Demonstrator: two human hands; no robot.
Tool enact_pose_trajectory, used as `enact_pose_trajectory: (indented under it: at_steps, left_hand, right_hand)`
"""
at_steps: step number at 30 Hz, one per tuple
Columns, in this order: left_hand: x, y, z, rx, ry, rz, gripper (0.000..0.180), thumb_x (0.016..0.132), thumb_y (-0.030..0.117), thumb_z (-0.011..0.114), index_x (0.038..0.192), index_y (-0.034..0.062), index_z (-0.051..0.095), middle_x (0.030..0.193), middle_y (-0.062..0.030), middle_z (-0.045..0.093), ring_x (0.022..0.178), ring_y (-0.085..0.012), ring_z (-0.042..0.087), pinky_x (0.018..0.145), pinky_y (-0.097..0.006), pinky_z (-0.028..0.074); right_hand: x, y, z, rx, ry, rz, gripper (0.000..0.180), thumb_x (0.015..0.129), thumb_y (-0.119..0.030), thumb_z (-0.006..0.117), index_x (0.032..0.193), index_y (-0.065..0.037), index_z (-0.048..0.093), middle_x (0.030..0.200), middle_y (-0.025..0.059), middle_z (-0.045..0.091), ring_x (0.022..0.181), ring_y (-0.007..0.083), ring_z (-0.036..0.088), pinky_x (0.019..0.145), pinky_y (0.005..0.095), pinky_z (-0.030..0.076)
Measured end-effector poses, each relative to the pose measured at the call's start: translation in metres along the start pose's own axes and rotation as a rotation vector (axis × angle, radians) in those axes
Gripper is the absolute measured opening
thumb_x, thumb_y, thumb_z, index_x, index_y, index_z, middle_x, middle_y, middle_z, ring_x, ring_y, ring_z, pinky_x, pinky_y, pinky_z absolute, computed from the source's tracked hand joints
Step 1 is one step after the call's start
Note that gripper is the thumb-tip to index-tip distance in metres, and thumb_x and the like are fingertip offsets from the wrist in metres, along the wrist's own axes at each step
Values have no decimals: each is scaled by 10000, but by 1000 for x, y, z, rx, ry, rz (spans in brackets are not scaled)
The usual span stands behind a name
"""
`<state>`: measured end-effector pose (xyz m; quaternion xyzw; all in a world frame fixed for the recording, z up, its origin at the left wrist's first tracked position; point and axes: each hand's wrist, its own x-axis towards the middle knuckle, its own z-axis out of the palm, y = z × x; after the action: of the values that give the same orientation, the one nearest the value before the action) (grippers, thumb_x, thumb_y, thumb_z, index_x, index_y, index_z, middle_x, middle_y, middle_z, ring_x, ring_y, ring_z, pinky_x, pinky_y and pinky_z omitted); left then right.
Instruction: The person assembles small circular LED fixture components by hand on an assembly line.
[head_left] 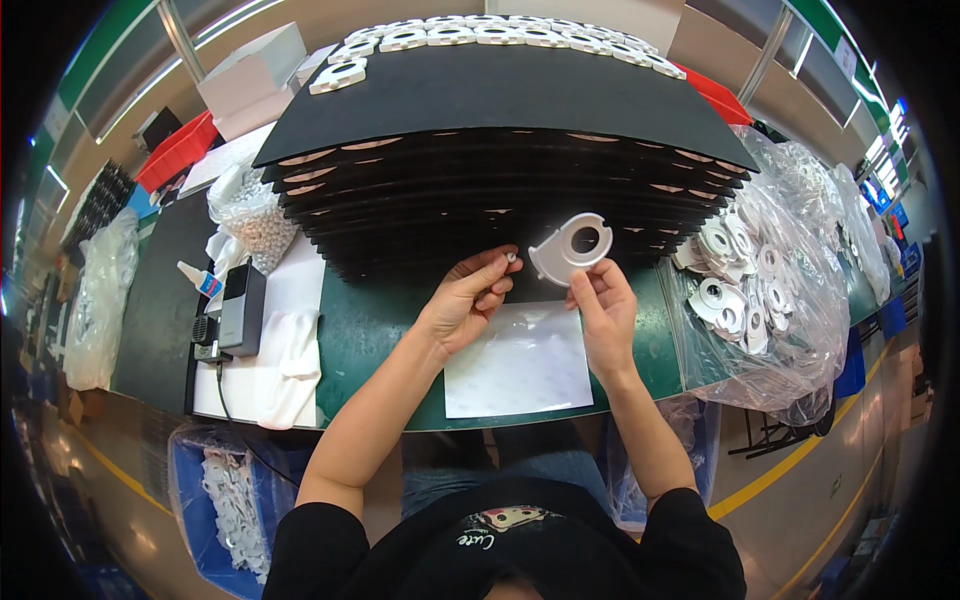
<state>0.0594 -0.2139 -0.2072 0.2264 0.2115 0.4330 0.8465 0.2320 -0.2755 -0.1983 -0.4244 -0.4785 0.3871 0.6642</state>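
My right hand (606, 305) pinches a flat white plastic part (560, 252) by its lower edge. The part is rounded, with a large round hole and a small tab at its left side. Just left of it, my left hand (468, 298) is closed, holding a small white piece (511, 257) between thumb and forefinger. The two pieces are apart. Below both hands lies a white sheet (518, 375) on the green table (380, 350). A tall stack of black trays (500, 95) rises right behind my hands, with rows of similar white parts (500, 36) on top.
At right, a clear plastic bag (800, 350) spills white parts. On the left stand a bag of small beads (262, 225), a glue bottle (200, 278), a dark box-shaped device (243, 310) and a white cloth (290, 370). A lined blue bin (185, 480) sits below the table edge.
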Motion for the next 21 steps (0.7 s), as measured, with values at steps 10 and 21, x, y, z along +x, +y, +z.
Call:
enact_pose_trajectory:
  at_steps: [10,21]
  left_hand:
    - [0,-3,-1,58,-22,-31,156,853,88,618,994,21,626,872,-58,610,614,-55,420,433,-135,274]
    - [1,-7,-10,69,-84,-55,184,783,229,715,826,73,628,742,-3,603,587,-40,435,431,-135,260]
  right_hand:
    - [16,3,18,113,-46,87,150,879,-158,606,940,-30,556,801,-8,575,667,23,480,584,172,389]
    - [11,-11,21,37,-68,41,104,834,-92,652,834,-17,579,760,0,598,636,39,498,577,188,414]
